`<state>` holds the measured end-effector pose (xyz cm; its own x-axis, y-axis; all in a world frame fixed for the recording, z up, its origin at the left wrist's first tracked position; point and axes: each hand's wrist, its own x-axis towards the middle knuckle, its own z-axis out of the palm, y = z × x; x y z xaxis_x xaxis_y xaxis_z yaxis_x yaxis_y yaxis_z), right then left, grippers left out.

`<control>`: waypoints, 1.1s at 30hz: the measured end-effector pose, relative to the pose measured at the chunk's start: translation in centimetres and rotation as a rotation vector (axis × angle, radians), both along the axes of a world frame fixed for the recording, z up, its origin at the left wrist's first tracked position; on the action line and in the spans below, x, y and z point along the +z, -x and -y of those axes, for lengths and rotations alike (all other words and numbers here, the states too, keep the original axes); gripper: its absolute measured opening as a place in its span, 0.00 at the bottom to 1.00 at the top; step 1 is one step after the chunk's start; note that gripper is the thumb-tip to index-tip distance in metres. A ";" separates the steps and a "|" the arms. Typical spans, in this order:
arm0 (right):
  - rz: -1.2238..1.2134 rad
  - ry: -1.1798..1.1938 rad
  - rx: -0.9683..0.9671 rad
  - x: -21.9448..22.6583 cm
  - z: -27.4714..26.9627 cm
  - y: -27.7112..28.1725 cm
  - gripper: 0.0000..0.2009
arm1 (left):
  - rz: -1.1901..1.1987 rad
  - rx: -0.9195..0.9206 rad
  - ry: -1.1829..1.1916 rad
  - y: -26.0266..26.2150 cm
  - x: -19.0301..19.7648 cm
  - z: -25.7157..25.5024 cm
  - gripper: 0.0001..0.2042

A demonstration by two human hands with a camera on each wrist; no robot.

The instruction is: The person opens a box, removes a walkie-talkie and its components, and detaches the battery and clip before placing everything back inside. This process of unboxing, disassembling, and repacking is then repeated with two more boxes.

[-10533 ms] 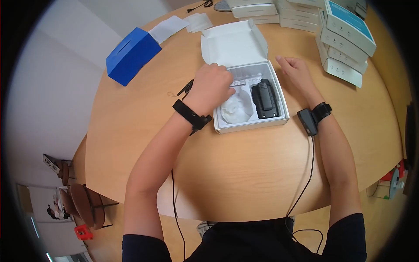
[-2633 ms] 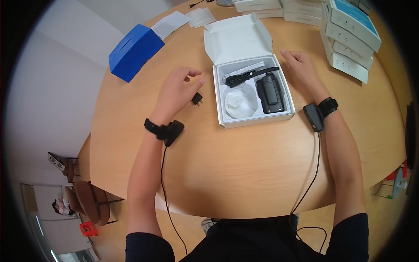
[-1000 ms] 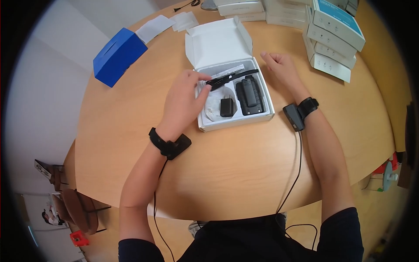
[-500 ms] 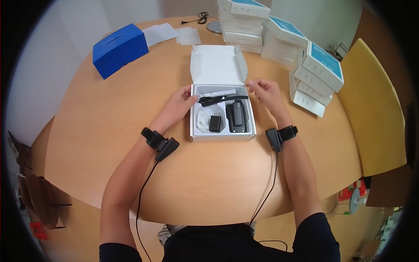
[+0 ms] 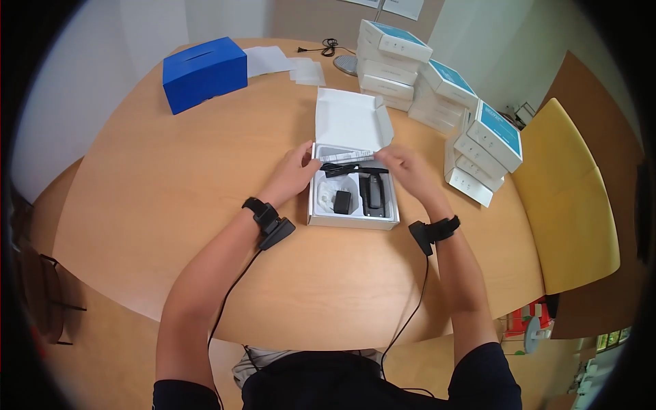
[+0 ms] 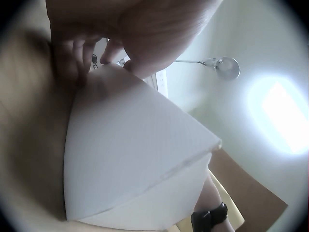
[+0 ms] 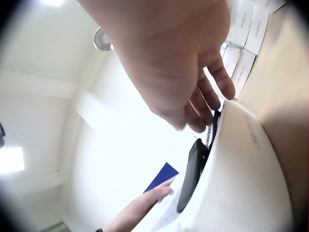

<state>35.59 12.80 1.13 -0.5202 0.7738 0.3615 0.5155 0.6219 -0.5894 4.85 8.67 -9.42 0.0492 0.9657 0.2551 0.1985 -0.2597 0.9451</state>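
Note:
An open white box (image 5: 352, 222) holds a black device (image 5: 374, 191) at its right, a black adapter (image 5: 342, 201) over crumpled white wrapping at its left, and a coiled black cable (image 5: 339, 169) behind them. A printed strip (image 5: 346, 157) lies along the back. My left hand (image 5: 290, 176) grips the box's left wall, thumb at the rim; in the left wrist view its fingers lie against the outside of the box (image 6: 130, 140). Over the back right corner is my right hand (image 5: 410, 174). The right wrist view shows this hand (image 7: 174, 63) with fingers loosely bent, holding nothing, near the box edge.
The raised lid (image 5: 348, 116) stands behind the box. A blue box (image 5: 205, 75) and white sheets (image 5: 268, 60) are at the back left. Stacked white boxes (image 5: 389, 65) stand at the back and right (image 5: 486, 143), beside a yellow chair back (image 5: 567, 198).
The adapter now lies in the box instead of on the table. My left hand has come to the box's left wall, and my right hand has moved in to the back right corner. The head view has tilted up.

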 end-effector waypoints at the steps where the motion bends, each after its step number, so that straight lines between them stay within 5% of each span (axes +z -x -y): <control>1: -0.056 0.041 -0.084 0.0 -1.1 -1.1 0.17 | -0.029 0.048 -0.006 -0.1 -0.5 -0.2 0.26; 5: -0.307 0.375 -0.281 -0.9 -2.5 -3.0 0.25 | -0.042 0.064 0.042 -0.2 0.6 0.5 0.27; 8: -0.456 0.594 -0.245 -1.1 -2.4 -2.1 0.29 | -0.018 0.081 -0.002 0.2 -1.2 -0.9 0.29; 19: -0.446 0.637 -0.109 -2.7 -6.0 -0.1 0.29 | 0.184 -0.013 -0.002 -0.3 1.5 -0.4 0.27; 22: -0.536 0.688 -0.104 -1.9 -5.3 0.3 0.29 | 0.205 0.222 0.273 -0.8 5.8 0.8 0.29; 33: -0.548 0.721 -0.034 -2.5 -5.7 -0.9 0.21 | 0.249 0.183 0.180 0.4 5.6 -1.3 0.32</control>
